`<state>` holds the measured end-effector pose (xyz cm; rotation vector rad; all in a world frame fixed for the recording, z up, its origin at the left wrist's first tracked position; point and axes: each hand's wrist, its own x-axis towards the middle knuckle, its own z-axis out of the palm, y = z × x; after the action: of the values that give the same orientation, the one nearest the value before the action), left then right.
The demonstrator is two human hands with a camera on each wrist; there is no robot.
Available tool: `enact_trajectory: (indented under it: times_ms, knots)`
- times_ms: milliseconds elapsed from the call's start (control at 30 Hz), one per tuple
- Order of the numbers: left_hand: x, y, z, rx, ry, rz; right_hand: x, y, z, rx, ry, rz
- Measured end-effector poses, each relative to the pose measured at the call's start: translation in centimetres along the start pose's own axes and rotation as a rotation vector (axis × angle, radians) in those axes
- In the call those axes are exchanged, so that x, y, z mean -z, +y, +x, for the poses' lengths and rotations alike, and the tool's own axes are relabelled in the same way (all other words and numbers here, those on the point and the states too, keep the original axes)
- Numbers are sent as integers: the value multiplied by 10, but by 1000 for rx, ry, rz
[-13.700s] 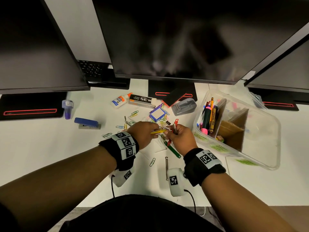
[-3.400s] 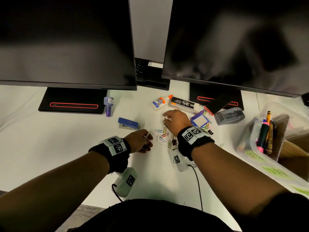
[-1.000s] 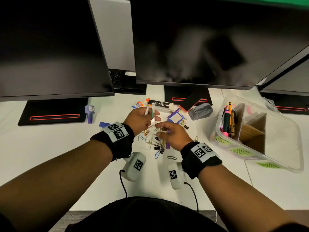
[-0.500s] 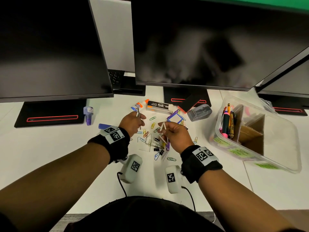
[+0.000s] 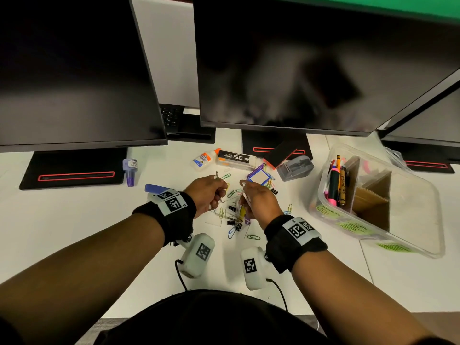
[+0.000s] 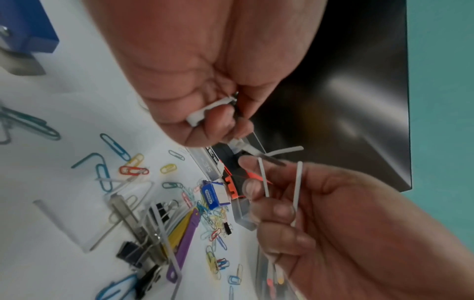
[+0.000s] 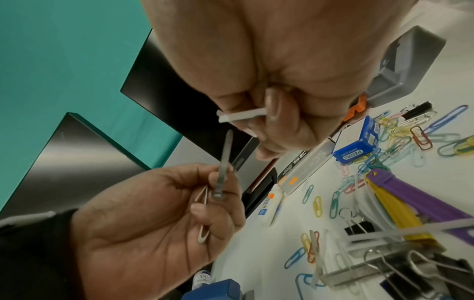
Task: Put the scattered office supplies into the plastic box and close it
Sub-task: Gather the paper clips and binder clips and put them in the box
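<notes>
The left hand pinches thin strips; the right hand pinches white ties; next, they likely go in the plastic box.

Open clear plastic box (pens upright inside) right of scattered paper clips

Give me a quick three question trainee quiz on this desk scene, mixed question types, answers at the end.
1. True or false: the plastic box already holds markers.
2. Multiple choice: the left hand grips A) the glue bottle B) thin strips C) the blue stapler.
3. Fill in: the binder clips lie on the desk ____ the two hands.

Key
1. True.
2. B; the glue bottle and blue stapler lie on the desk.
3. Between; the right hand pinches white zip ties.
</notes>
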<state>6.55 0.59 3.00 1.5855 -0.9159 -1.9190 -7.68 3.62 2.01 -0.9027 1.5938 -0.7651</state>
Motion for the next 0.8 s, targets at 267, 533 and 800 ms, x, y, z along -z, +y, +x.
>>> enact_trajectory:
  times_ms: [267,533,800]
  knots:
    - [-6,6,-4,-6,-12,-31,16,-6,-16,132,-204,21]
    - [-40,17,-7,-53,-45,10,30,-12,-22,310,11,7]
    - [-87,33,-7,-107,14,26,72,-17,-35,292,19,171]
